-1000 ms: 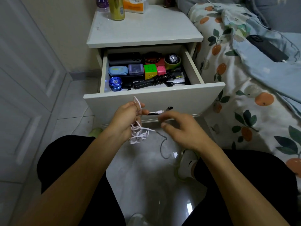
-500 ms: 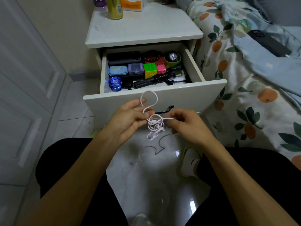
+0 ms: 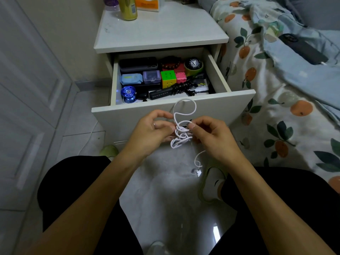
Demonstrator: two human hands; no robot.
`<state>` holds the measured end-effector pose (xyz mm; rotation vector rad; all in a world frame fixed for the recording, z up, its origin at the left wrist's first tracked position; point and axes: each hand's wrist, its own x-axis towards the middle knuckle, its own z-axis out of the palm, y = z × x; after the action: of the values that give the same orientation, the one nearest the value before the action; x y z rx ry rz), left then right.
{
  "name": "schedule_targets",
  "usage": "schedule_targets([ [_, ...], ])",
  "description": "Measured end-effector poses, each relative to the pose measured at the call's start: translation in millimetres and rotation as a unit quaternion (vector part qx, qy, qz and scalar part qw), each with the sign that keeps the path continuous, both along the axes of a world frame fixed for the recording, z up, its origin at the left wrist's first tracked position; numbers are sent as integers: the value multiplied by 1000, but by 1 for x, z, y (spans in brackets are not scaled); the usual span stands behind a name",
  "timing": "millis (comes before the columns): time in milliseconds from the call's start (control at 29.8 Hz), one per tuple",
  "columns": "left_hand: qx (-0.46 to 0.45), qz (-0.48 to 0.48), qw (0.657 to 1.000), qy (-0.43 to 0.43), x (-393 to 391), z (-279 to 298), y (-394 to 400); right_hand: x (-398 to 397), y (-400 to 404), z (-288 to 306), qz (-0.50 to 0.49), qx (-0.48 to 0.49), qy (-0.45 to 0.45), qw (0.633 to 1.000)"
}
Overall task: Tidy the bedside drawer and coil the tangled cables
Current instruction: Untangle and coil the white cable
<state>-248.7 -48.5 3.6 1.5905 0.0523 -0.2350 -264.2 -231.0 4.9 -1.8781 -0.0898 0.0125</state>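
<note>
Both hands' fingers pinch the white cable between them; pulling apart would probably tighten its knot.

the open drawer juts from the nightstand, the bed to its right. in it, a yo-yo sits at the front left corner, a watch at the back right. both hands hold a tangled cable before the drawer front.
</note>
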Motion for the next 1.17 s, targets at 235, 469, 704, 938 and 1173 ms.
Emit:
schedule_targets([
  [235, 30, -27, 999, 5, -3, 2, 0, -3, 2, -4, -22, -6, -36, 999],
  [469, 162, 16, 985, -53, -2, -3, 2, -1, 2, -6, 43, -23, 1, 999],
  [704, 204, 11, 970, -133, -2, -4, -1, 1, 1, -6, 22, -22, -9, 999],
  [938, -29, -90, 994, 46, 0, 3, 4, 4, -7, -2, 11, -29, -1, 1000],
  [1173, 202, -25, 978, -41, 1, -10, -2, 0, -5, -7, 11, -157, -48, 986],
])
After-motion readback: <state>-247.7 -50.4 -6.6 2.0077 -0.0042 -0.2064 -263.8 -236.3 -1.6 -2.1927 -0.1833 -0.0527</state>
